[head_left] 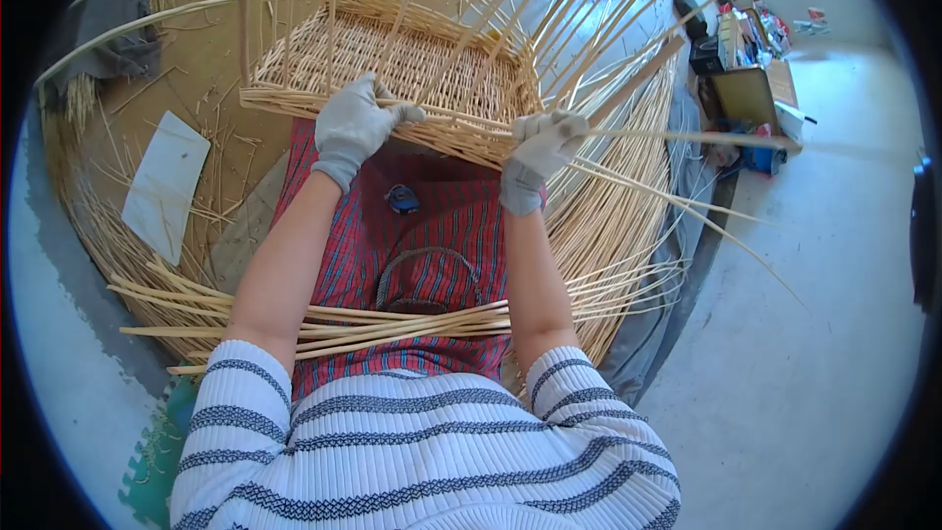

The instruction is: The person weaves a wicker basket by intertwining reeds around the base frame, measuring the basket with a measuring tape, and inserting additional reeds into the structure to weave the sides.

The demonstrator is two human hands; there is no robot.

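Observation:
A half-woven wicker basket (pixel 402 51) with a flat woven base, low sides and upright stakes is tilted in front of me. My left hand (pixel 355 126), in a pale work glove, grips its near edge, with the thumb along the rim. At the basket's near right corner, my right hand (pixel 546 149), gloved too, is closed around a wicker rod (pixel 687 137) that sticks out to the right, its far end blurred. More loose rod ends trail from this corner toward the lower right. The fingertips of both hands are partly hidden.
Several peeled rods (pixel 412 329) lie across my lap over a red checked cloth (pixel 446 275). A small blue object (pixel 401 199) rests on the cloth. A large bundle of rods (pixel 628 206) lies right, a white sheet (pixel 167 186) left. Boxes and clutter (pixel 751 88) stand back right.

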